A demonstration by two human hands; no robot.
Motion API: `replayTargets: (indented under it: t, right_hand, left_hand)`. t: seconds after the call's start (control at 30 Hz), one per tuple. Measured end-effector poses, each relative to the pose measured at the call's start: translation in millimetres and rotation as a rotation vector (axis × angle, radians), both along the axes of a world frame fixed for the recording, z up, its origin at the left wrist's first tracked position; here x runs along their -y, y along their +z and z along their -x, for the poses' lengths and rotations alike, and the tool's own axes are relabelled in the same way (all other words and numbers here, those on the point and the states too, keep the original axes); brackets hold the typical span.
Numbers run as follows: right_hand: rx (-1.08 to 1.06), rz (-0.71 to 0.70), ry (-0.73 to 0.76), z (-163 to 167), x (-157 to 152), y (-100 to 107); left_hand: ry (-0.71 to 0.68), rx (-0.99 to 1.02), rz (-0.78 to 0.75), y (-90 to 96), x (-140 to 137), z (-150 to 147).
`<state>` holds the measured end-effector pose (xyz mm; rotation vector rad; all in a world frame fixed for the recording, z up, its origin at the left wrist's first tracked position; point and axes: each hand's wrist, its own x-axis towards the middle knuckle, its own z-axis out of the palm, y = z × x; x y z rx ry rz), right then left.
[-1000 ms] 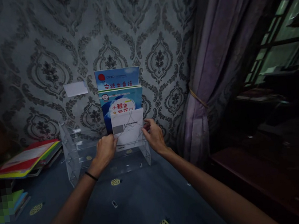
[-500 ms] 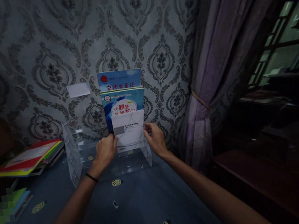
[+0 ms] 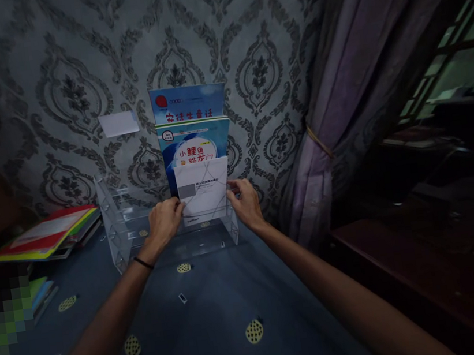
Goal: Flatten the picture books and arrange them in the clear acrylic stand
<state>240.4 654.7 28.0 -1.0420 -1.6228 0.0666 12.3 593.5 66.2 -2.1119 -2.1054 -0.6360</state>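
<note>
A white booklet (image 3: 204,196) with a grey block and dark print on its cover stands upright in the front part of a clear plastic display rack (image 3: 114,225). My left hand (image 3: 166,219) pinches the booklet's left edge. On its right edge, the fingers of my right hand (image 3: 244,202) close from the side. Behind it stands a blue children's book (image 3: 192,139) with red lettering and a white oval. Another blue book (image 3: 187,102) with red characters rises higher at the back. Both are partly hidden by what stands in front.
Several colourful books (image 3: 46,234) lie stacked left of the rack on a dark blue tablecloth (image 3: 213,326) with pineapple prints. A white card (image 3: 119,124) shows against the patterned wall. At right hang a tied purple curtain (image 3: 309,191) and a dark red surface (image 3: 383,263).
The view has tipped down a little, so the rack and books sit higher in the picture. Both hands keep their places at the white booklet's edges.
</note>
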Motion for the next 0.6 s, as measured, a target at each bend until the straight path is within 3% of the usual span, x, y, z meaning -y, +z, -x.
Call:
replayTargets:
  t: [0.2, 0.6]
  right_hand:
    - [0.015, 0.016, 0.015, -2, 5, -2]
    - [0.006, 0.039, 0.022, -3, 13, -7]
  left_hand:
    - [-0.007, 0.005, 0.009, -0.1, -1, 3]
    - [0.056, -0.173, 0.008, 3.2, 6, 2]
